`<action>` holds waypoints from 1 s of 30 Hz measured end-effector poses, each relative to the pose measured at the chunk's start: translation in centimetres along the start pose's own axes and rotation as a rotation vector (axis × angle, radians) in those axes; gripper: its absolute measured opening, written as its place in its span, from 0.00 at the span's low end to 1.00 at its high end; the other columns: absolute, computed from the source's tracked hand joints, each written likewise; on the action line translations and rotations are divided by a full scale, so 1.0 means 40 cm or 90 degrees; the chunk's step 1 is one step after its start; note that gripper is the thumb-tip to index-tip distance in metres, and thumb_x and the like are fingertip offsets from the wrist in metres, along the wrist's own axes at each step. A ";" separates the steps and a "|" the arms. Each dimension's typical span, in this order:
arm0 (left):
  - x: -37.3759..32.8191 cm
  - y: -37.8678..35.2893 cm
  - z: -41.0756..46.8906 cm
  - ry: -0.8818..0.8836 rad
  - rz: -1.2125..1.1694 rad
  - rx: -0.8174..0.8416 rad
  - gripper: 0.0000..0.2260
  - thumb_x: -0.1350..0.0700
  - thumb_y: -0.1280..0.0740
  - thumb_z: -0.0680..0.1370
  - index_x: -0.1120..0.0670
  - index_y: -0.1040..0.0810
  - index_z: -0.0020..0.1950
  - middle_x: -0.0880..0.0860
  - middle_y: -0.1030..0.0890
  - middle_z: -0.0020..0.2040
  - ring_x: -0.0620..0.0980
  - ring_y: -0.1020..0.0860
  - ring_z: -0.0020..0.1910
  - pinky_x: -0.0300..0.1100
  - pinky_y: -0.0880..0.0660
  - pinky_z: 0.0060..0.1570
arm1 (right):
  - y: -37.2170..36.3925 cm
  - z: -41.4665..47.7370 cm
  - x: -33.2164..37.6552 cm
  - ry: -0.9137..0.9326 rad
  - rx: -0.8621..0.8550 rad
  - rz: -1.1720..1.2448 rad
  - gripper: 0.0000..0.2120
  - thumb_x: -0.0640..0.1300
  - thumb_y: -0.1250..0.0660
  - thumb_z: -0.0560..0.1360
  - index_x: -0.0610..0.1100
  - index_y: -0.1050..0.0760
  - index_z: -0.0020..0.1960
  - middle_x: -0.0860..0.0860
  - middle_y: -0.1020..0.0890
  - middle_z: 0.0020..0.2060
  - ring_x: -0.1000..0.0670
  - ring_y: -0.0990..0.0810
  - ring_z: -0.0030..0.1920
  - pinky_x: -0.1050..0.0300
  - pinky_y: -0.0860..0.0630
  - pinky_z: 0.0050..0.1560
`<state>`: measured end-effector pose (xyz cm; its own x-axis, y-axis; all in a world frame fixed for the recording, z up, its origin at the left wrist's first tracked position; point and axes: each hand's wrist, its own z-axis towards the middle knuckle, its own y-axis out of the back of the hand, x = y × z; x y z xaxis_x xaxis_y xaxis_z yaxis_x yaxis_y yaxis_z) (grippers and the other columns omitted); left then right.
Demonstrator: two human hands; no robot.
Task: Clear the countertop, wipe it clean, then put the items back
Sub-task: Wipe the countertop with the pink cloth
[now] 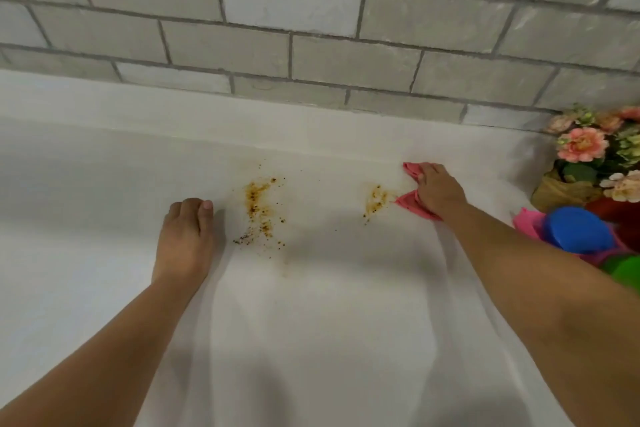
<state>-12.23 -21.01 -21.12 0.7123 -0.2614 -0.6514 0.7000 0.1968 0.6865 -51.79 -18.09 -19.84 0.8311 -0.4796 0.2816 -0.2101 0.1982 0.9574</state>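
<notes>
The white countertop carries two brown, speckled stains: a larger stain near the middle and a smaller stain to its right. My right hand presses a pink cloth flat on the counter, right beside the smaller stain. The cloth shows on both sides of my fingers and is mostly hidden under the palm. My left hand rests on the counter just left of the larger stain, fingers curled under, holding nothing.
At the far right stand a bunch of pink flowers in a brown wrap, and stacked plastic cups in blue, pink and green. A grey tiled wall rises behind the counter.
</notes>
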 end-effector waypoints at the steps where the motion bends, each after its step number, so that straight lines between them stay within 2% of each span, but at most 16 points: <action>1: 0.003 0.000 0.000 -0.001 0.002 0.002 0.15 0.55 0.49 0.82 0.63 0.27 0.53 0.61 0.26 0.52 0.58 0.31 0.56 0.45 0.37 0.53 | -0.003 0.005 0.002 -0.013 -0.005 0.001 0.20 0.43 0.50 0.81 0.40 0.39 0.72 0.42 0.37 0.72 0.42 0.37 0.71 0.47 0.40 0.72; 3: 0.004 -0.001 -0.003 -0.004 -0.001 0.005 0.15 0.55 0.49 0.82 0.63 0.27 0.53 0.62 0.26 0.52 0.58 0.31 0.56 0.44 0.38 0.53 | -0.019 -0.011 0.006 0.003 0.000 -0.002 0.21 0.44 0.52 0.81 0.40 0.40 0.73 0.43 0.38 0.73 0.43 0.39 0.73 0.48 0.41 0.73; 6: -0.013 0.005 -0.010 0.002 -0.004 0.015 0.15 0.56 0.49 0.82 0.64 0.28 0.54 0.62 0.26 0.51 0.59 0.32 0.55 0.45 0.38 0.53 | -0.049 -0.137 0.077 0.113 0.042 0.000 0.26 0.49 0.56 0.80 0.39 0.40 0.73 0.44 0.40 0.74 0.44 0.42 0.74 0.49 0.44 0.73; 9: -0.016 0.008 -0.012 0.014 -0.003 0.020 0.15 0.56 0.49 0.82 0.65 0.28 0.54 0.63 0.26 0.52 0.60 0.31 0.56 0.45 0.38 0.54 | -0.077 -0.314 0.155 0.250 0.047 0.023 0.21 0.45 0.50 0.82 0.45 0.41 0.74 0.49 0.42 0.75 0.49 0.43 0.74 0.56 0.47 0.73; 11: -0.014 0.009 -0.012 0.022 -0.002 0.023 0.15 0.55 0.49 0.82 0.64 0.28 0.54 0.64 0.27 0.53 0.60 0.32 0.57 0.45 0.38 0.55 | -0.070 -0.365 0.167 0.317 0.034 0.041 0.21 0.44 0.50 0.82 0.47 0.42 0.75 0.52 0.43 0.76 0.51 0.45 0.75 0.60 0.50 0.73; 13: -0.015 0.012 -0.013 0.022 0.003 0.027 0.15 0.55 0.49 0.82 0.64 0.28 0.55 0.63 0.26 0.53 0.60 0.32 0.57 0.45 0.38 0.55 | -0.062 -0.302 0.149 0.308 0.026 0.035 0.21 0.42 0.50 0.82 0.46 0.41 0.74 0.52 0.41 0.75 0.52 0.44 0.75 0.59 0.50 0.72; 15: -0.020 0.013 -0.014 0.008 0.008 0.023 0.15 0.56 0.49 0.82 0.65 0.27 0.54 0.63 0.26 0.52 0.60 0.31 0.57 0.44 0.39 0.54 | -0.060 -0.186 0.126 0.226 0.012 0.001 0.21 0.41 0.50 0.82 0.45 0.40 0.74 0.49 0.39 0.75 0.50 0.42 0.75 0.52 0.48 0.72; 17: -0.021 0.013 -0.015 -0.009 0.015 0.015 0.14 0.57 0.49 0.82 0.65 0.27 0.53 0.63 0.26 0.51 0.59 0.31 0.56 0.45 0.39 0.54 | -0.052 -0.080 0.109 0.143 -0.030 -0.021 0.21 0.42 0.49 0.81 0.44 0.39 0.73 0.46 0.37 0.73 0.46 0.38 0.72 0.48 0.44 0.72; 20: -0.016 0.010 -0.009 -0.011 0.010 0.006 0.14 0.57 0.49 0.82 0.64 0.27 0.54 0.62 0.26 0.51 0.59 0.31 0.56 0.44 0.38 0.54 | -0.055 -0.005 0.106 0.078 -0.047 -0.039 0.20 0.42 0.48 0.81 0.41 0.37 0.72 0.42 0.34 0.69 0.38 0.33 0.66 0.48 0.36 0.66; 22: -0.010 0.008 -0.007 -0.001 0.003 0.013 0.15 0.56 0.49 0.82 0.63 0.27 0.54 0.61 0.26 0.52 0.58 0.32 0.56 0.44 0.38 0.54 | -0.050 -0.030 0.124 0.092 -0.048 -0.006 0.21 0.42 0.48 0.80 0.39 0.36 0.71 0.40 0.33 0.68 0.38 0.32 0.65 0.50 0.37 0.65; 25: -0.014 0.010 -0.008 -0.001 -0.012 0.015 0.15 0.56 0.49 0.82 0.63 0.27 0.54 0.61 0.26 0.51 0.58 0.32 0.56 0.45 0.38 0.55 | -0.063 -0.183 0.161 0.264 -0.082 0.023 0.21 0.38 0.44 0.71 0.33 0.26 0.61 0.38 0.23 0.60 0.37 0.22 0.58 0.59 0.37 0.59; 26: -0.016 0.011 -0.010 -0.003 -0.013 0.015 0.15 0.56 0.49 0.82 0.64 0.27 0.54 0.61 0.26 0.51 0.59 0.32 0.56 0.45 0.38 0.55 | -0.067 -0.262 0.175 0.306 -0.059 0.054 0.20 0.37 0.45 0.72 0.34 0.25 0.61 0.39 0.23 0.60 0.39 0.23 0.60 0.61 0.37 0.62; 28: -0.020 0.014 -0.009 -0.005 -0.014 0.014 0.15 0.56 0.49 0.82 0.64 0.27 0.53 0.62 0.26 0.50 0.60 0.31 0.56 0.46 0.38 0.55 | -0.062 -0.406 0.204 0.328 0.018 0.103 0.22 0.43 0.49 0.77 0.41 0.29 0.68 0.45 0.29 0.68 0.46 0.32 0.69 0.63 0.43 0.69; 30: -0.021 0.015 -0.011 0.007 -0.022 0.019 0.14 0.57 0.49 0.82 0.64 0.27 0.54 0.63 0.26 0.51 0.60 0.31 0.56 0.47 0.38 0.55 | -0.065 -0.431 0.199 0.350 0.039 0.133 0.24 0.46 0.50 0.76 0.44 0.31 0.69 0.48 0.31 0.70 0.48 0.35 0.71 0.66 0.46 0.69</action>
<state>-12.38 -20.24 -20.31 0.6881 -0.2575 -0.6784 0.7227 0.1595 0.6725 -35.75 -7.68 -21.19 0.9103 0.0817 0.4059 -0.4140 0.1831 0.8917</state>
